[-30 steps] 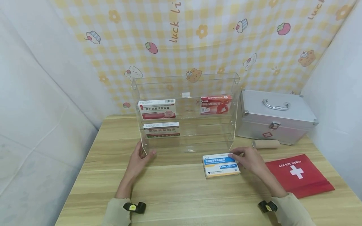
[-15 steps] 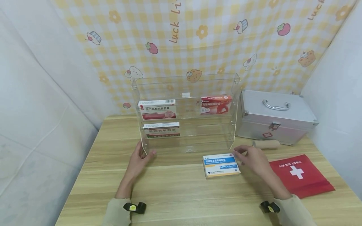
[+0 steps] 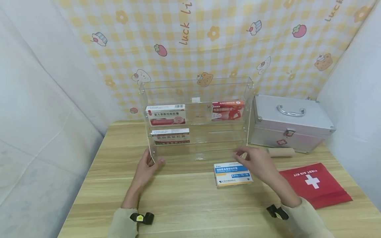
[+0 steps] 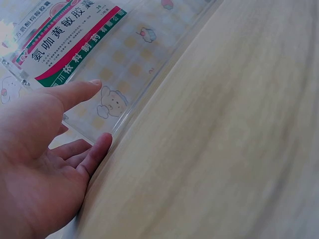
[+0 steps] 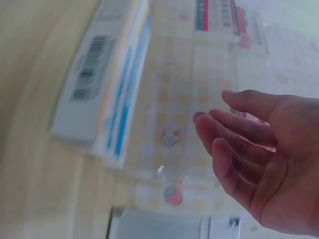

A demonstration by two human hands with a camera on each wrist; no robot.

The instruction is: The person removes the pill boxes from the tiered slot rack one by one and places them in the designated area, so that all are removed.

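A clear acrylic display rack (image 3: 196, 153) stands on the table. My left hand (image 3: 146, 170) grips its lower left corner, with the thumb in front and fingers along the side panel (image 4: 75, 117). A blue-and-white medicine box (image 3: 232, 177) lies on the table before the rack's right half. Over that box's far right corner hovers my right hand (image 3: 257, 163), its fingers loosely bent and holding nothing. In the right wrist view the medicine box (image 5: 94, 74) is apart from the fingers.
On the rack sit a white-and-red box (image 3: 166, 116), a red box (image 3: 228, 111) and a green-edged box (image 3: 170, 137). To the right are a silver case (image 3: 290, 127), a beige roll (image 3: 281, 152) and a red first aid pouch (image 3: 317, 188).
My right hand has let go of the blue-and-white box, drawn off to the right, then moved up and left toward the rack. My left hand has stayed at the rack's corner.
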